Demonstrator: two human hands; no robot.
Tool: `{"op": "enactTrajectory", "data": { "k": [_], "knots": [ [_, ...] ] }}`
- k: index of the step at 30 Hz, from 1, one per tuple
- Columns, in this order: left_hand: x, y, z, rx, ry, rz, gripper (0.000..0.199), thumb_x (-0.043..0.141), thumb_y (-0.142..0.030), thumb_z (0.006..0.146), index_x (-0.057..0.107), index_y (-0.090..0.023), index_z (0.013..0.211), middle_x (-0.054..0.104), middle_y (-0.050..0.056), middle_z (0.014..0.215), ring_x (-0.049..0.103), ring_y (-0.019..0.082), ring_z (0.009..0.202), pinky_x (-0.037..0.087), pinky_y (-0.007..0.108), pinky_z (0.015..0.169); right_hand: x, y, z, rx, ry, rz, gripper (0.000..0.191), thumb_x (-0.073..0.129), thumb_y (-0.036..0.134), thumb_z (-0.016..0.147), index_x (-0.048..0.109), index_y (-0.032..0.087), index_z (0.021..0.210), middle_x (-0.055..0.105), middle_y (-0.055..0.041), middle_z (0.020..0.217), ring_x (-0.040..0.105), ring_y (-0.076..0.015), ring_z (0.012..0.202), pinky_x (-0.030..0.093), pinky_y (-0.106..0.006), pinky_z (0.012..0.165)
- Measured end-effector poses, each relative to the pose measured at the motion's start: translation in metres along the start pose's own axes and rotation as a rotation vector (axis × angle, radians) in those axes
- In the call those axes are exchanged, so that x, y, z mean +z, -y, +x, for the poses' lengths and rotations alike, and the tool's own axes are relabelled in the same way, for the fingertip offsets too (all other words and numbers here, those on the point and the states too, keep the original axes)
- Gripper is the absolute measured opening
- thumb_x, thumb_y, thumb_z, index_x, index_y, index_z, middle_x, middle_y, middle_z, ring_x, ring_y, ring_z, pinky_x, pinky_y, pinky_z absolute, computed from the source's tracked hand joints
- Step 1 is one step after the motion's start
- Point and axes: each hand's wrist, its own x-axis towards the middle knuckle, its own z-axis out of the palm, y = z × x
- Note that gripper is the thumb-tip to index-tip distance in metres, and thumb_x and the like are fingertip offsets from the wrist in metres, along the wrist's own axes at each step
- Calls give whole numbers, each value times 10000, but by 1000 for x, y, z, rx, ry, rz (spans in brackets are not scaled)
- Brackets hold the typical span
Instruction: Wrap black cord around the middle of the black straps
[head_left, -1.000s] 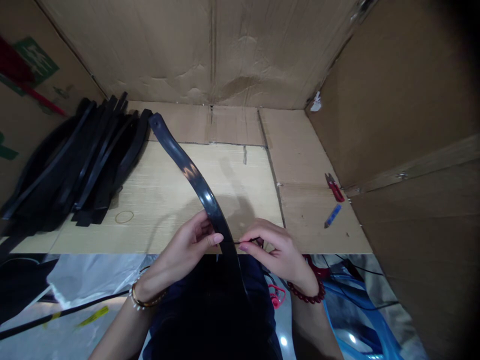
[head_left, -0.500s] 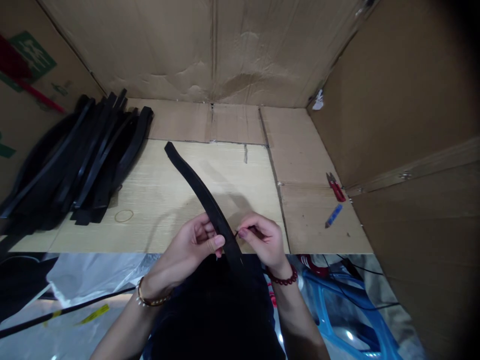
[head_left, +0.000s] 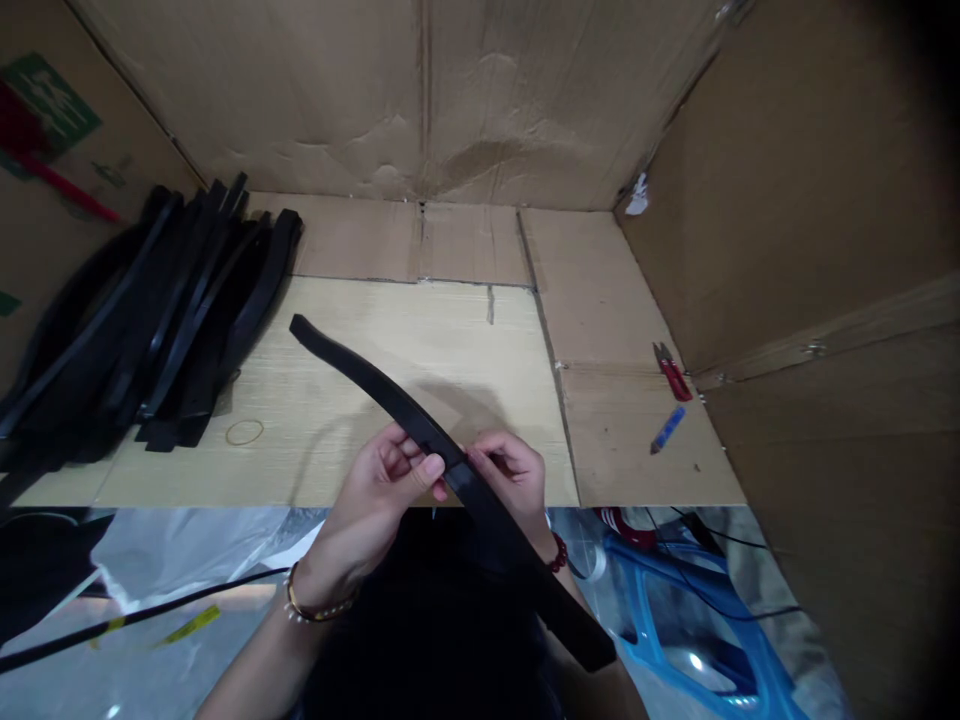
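A long, curved black strip (head_left: 375, 390) slants from upper left to lower right above the table's front edge. My left hand (head_left: 394, 475) grips it near its middle, thumb on top and fingers beneath. On the strip's other side, my right hand (head_left: 510, 475) has its fingers pinched at the strip's edge; whether they hold anything small is hidden. Many similar black strips (head_left: 180, 310) lie piled at the left of the table. A thin rubber band (head_left: 244, 432) rests beside the pile.
Red-handled snips (head_left: 672, 372) and a blue marker-like tool (head_left: 667, 430) lie on the right of the cardboard-covered table (head_left: 600, 300). Cardboard walls stand at the back and sides. Below the right front edge is a blue plastic frame (head_left: 645, 600).
The strip has swung to a flatter slant, its far end moving left and its near end now showing at lower right. My right hand has moved slightly left, against the strip's edge.
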Motion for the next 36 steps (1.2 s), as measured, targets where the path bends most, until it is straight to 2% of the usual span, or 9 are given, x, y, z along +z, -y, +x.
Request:
{"op": "enactTrajectory", "data": {
  "k": [3, 8, 11, 15, 20, 25, 28, 32, 36],
  "knots": [
    [3, 4, 2, 38, -74, -23, 276, 820, -284, 717, 660, -128, 879, 721, 41, 795, 638, 91, 654, 523, 145, 552, 13, -8, -7, 12, -120, 9, 203, 690, 354, 848, 643, 200, 725, 676, 13, 625, 629, -135, 536, 501, -227, 491],
    [1, 10, 7, 120, -240, 41, 314, 832, -266, 694, 657, -130, 918, 728, 43, 828, 654, 97, 701, 556, 175, 664, 37, -22, -28, -222, -246, -420, 95, 627, 230, 897, 720, 214, 911, 759, -39, 907, 725, -195, 850, 593, -299, 796],
    [-3, 11, 9, 139, -283, 99, 316, 820, -262, 703, 660, -128, 941, 722, 44, 834, 670, 119, 772, 557, 196, 723, 48, -22, -39, -404, -284, -635, 140, 589, 146, 912, 698, 185, 990, 762, -66, 944, 733, -189, 858, 598, -275, 799],
    [-6, 8, 10, 223, -350, 180, 298, 819, -243, 695, 665, -148, 932, 711, 18, 784, 675, 127, 752, 549, 195, 670, 56, -9, -45, -539, -241, -811, 159, 529, 55, 917, 651, 152, 949, 734, -66, 785, 717, -162, 698, 583, -233, 659],
    [-1, 5, 11, 259, -342, 214, 266, 802, -216, 713, 675, -152, 938, 757, 56, 911, 709, 163, 873, 565, 231, 769, 60, 10, -44, -522, -176, -934, 169, 484, 64, 936, 629, 149, 954, 706, -80, 710, 690, -182, 615, 560, -272, 577],
    [4, 11, 12, 246, -323, 132, 235, 805, -195, 709, 666, -159, 895, 776, 53, 908, 728, 182, 914, 579, 265, 834, 61, 27, -40, -536, -166, -1065, 191, 443, 99, 959, 622, 156, 924, 698, -80, 665, 656, -178, 541, 504, -288, 493],
    [1, 14, 11, 248, -342, 129, 223, 809, -187, 705, 659, -160, 869, 775, 40, 874, 731, 175, 897, 587, 253, 812, 58, 40, -37, -553, -76, -1085, 196, 445, 112, 963, 619, 165, 888, 695, -69, 653, 648, -170, 537, 477, -287, 481],
    [-4, 19, 10, 225, -334, 131, 246, 823, -212, 688, 649, -162, 855, 761, 16, 804, 724, 152, 769, 597, 229, 678, 50, 58, -32, -538, 60, -1055, 216, 454, 134, 969, 615, 159, 829, 681, -57, 650, 648, -165, 563, 464, -288, 509],
    [-4, 24, 7, 249, -345, 156, 249, 819, -220, 690, 649, -160, 862, 772, 39, 848, 729, 160, 811, 592, 236, 720, 33, 78, -21, -558, 211, -1144, 261, 446, 144, 972, 616, 157, 775, 644, -42, 618, 606, -149, 536, 431, -290, 492]
  ]
}}
